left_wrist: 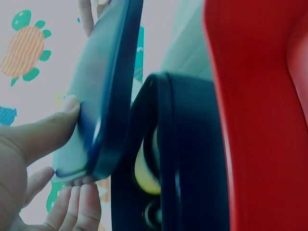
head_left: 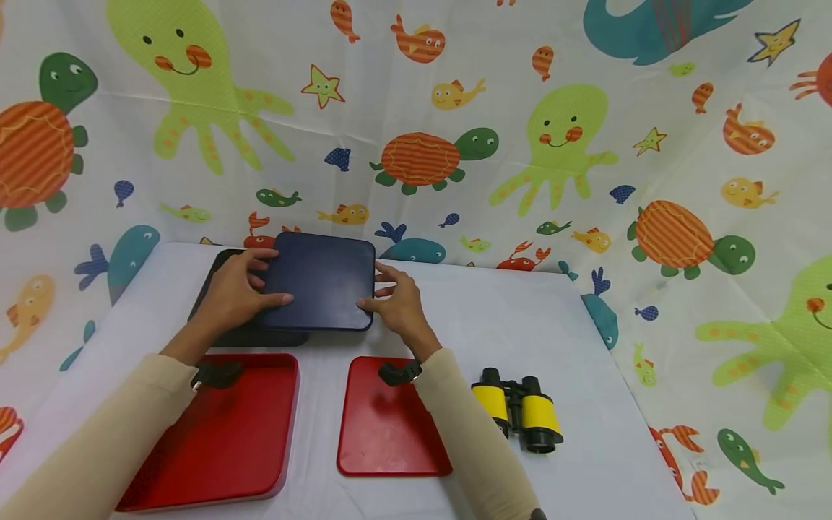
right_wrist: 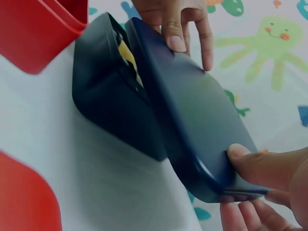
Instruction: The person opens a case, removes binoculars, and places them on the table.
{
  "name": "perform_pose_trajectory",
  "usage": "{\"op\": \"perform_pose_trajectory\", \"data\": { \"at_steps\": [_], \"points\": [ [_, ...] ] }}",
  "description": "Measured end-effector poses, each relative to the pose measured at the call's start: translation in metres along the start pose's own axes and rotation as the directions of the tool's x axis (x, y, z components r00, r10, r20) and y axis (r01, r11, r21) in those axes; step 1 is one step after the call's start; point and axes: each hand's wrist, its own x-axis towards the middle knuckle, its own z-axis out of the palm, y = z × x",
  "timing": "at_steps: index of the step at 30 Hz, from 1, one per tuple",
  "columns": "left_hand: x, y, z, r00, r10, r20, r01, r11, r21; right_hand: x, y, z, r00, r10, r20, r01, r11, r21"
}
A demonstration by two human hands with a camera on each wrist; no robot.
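Observation:
A dark blue lid [head_left: 321, 282] is held between both hands, tilted above and to the right of a dark blue box [left_wrist: 197, 154]. My left hand [head_left: 229, 295] grips its left side, thumb on the top face and fingers beneath. At the right edge, my right hand [head_left: 398, 302] pinches it the same way. Between lid and box a gap shows, and inside the box sits a yellow and black object [left_wrist: 147, 173], partly hidden by the box wall. In the head view the lid and left hand cover much of the box.
An open red box [head_left: 214, 433] stands at the front left under my left forearm. A red lid [head_left: 390, 433] lies flat beside it, partly under my right forearm. Yellow and black binoculars [head_left: 520, 408] rest farther right on the white table [head_left: 585, 469]. A sea-animal curtain [head_left: 416, 87] hangs behind.

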Motion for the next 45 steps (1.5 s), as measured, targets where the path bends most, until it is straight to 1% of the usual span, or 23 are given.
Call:
{"op": "perform_pose_trajectory", "data": {
  "at_steps": [4, 9, 16, 21, 27, 31, 36, 41, 45],
  "points": [
    [0.004, 0.008, 0.015, 1.0, 0.006, -0.007, -0.006, 1.0, -0.014, -0.001, 0.01, -0.012, 1.0, 0.009, -0.014, -0.008, 1.0, 0.006],
    [0.008, 0.017, 0.033, 1.0, 0.004, 0.007, -0.003, 0.999, -0.042, -0.002, 0.021, -0.025, 0.999, 0.017, -0.029, -0.016, 1.0, 0.02],
    [0.013, 0.029, 0.052, 1.0, 0.008, 0.015, -0.007, 0.998, -0.065, -0.003, 0.033, -0.042, 0.998, 0.031, -0.061, -0.03, 0.999, 0.009],
    [0.017, 0.04, 0.065, 0.999, 0.001, 0.037, 0.002, 0.997, -0.081, -0.005, 0.04, -0.053, 0.996, 0.054, -0.076, -0.053, 0.998, 0.017],
    [0.02, 0.05, 0.077, 0.998, -0.023, 0.059, 0.028, 0.996, -0.083, -0.007, 0.046, -0.063, 0.994, 0.047, -0.095, -0.044, 0.999, 0.024],
    [0.022, 0.053, 0.084, 0.997, -0.03, 0.071, 0.035, 0.996, -0.078, -0.007, 0.048, -0.067, 0.994, 0.046, -0.103, -0.044, 0.999, 0.02],
    [0.023, 0.056, 0.091, 0.997, -0.025, 0.073, 0.031, 0.996, -0.078, -0.006, 0.051, -0.073, 0.992, 0.069, -0.11, -0.067, 0.998, 0.018],
    [0.025, 0.061, 0.098, 0.995, -0.049, 0.089, 0.057, 0.994, -0.09, -0.006, 0.054, -0.078, 0.989, 0.087, -0.117, -0.085, 0.996, 0.018],
    [0.028, 0.062, 0.104, 0.992, -0.063, 0.109, 0.072, 0.994, -0.079, -0.007, 0.055, -0.08, 0.986, 0.12, -0.115, -0.119, 0.993, 0.013]
  ]
}}
